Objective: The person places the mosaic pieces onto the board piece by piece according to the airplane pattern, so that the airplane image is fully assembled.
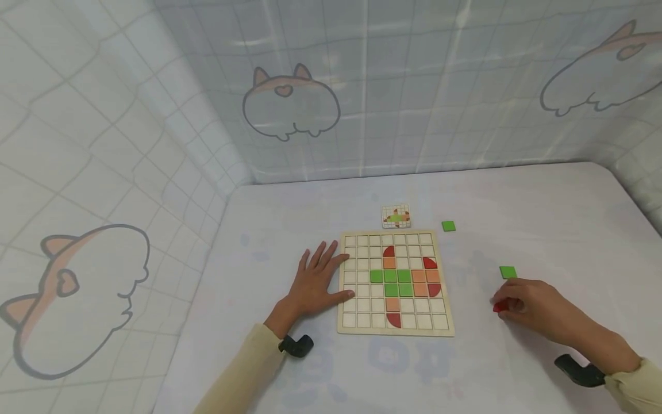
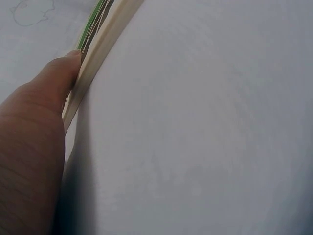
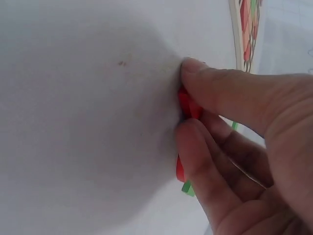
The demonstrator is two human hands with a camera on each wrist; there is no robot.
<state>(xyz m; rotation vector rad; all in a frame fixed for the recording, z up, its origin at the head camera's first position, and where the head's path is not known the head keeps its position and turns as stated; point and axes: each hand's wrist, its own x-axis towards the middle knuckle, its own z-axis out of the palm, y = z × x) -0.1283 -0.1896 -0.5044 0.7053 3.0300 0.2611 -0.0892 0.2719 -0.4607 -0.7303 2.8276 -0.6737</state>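
Observation:
A wooden grid board (image 1: 364, 314) lies on the table, bearing green and orange squares and several dark red quarter-round tiles. My left hand (image 1: 314, 284) rests with fingers spread at the board's left side, thumb and index finger over its edge. To the right of the board, my right hand (image 1: 543, 307) pinches a red tile (image 1: 500, 306) between thumb and fingers, low over the table. In the right wrist view red shows at two spots around the fingers; whether it is one tile or two I cannot tell. A green square tile (image 1: 508, 272) lies just beyond that hand.
Behind the board sits a small pattern card (image 1: 396, 216) with a similar coloured figure. Another green square tile (image 1: 448, 226) lies near the board's far right corner. Patterned curtains (image 1: 403, 115) hang behind and to the left of the white table (image 1: 269, 230).

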